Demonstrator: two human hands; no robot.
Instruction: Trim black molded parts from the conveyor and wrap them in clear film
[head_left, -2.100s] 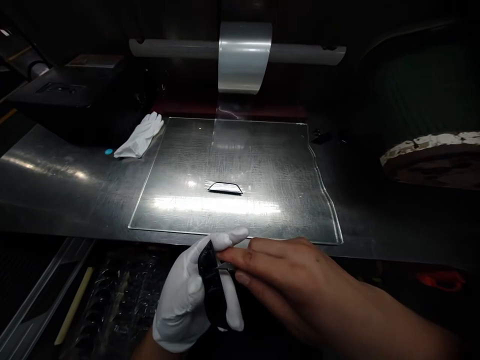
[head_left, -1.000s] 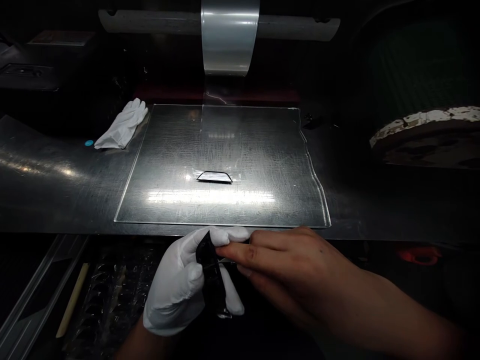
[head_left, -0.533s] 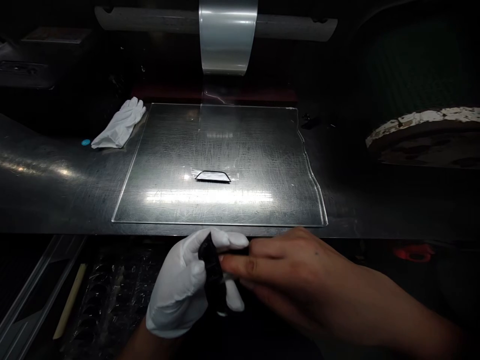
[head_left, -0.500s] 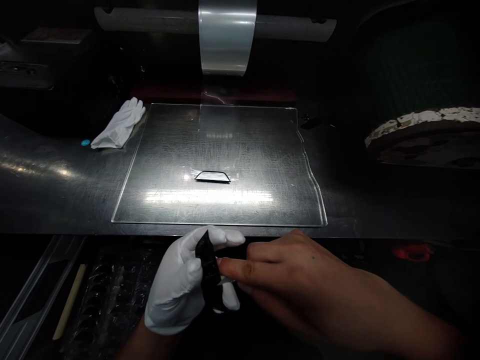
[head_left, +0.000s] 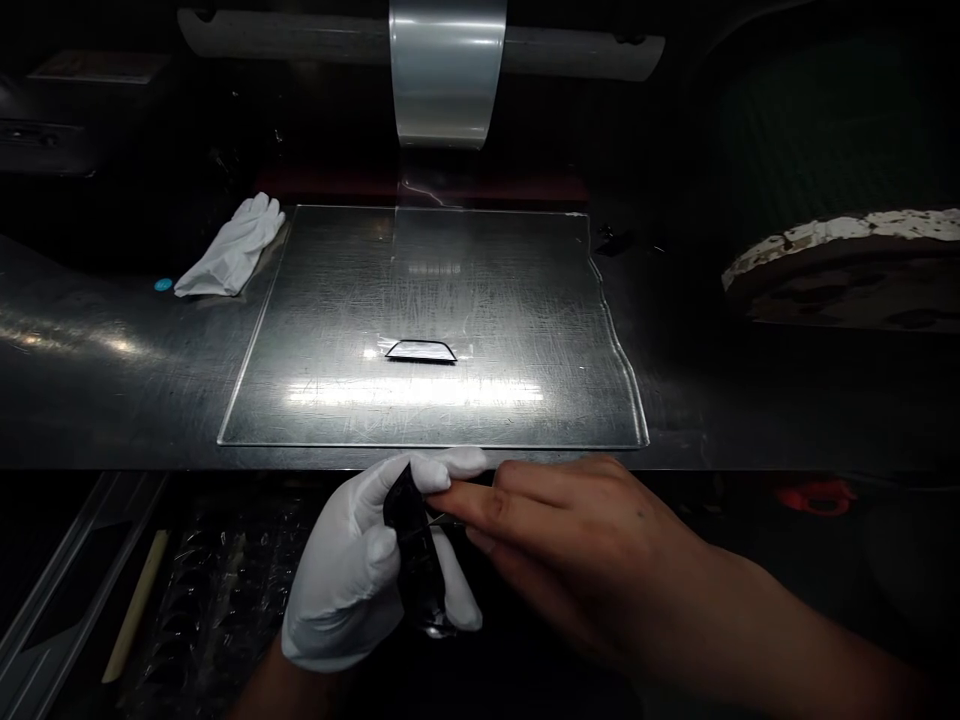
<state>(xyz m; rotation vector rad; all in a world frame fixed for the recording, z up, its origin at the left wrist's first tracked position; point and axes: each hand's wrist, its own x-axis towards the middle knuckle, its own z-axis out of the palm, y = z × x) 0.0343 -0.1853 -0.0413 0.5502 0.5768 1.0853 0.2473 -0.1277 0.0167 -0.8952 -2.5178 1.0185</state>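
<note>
My left hand (head_left: 341,575), in a white glove, grips a small dark glossy piece (head_left: 416,560) between thumb and fingers, in front of the bench edge. The piece stands upright and slightly tilted, with a shiny lower end. My bare right hand (head_left: 570,545) reaches in from the right, its index fingertip at the piece's upper right edge, by the gloved fingers. A thin pale sliver shows under that fingertip; what the curled fingers hold is hidden. Beyond both hands, a black-edged trapezoid piece (head_left: 421,351) lies on the clear sheet (head_left: 510,300).
A white glove (head_left: 232,248) and a blue round sticker (head_left: 163,285) lie left of the sheet. Clear film (head_left: 446,80) hangs from a bar at the back. A clear moulded tray (head_left: 202,600) and a yellowish stick (head_left: 136,605) are lower left. A red object (head_left: 816,496) lies right.
My right index finger has moved up along the dark piece's edge, from its middle to near its top. The left hand keeps its grip, with the piece turned slightly.
</note>
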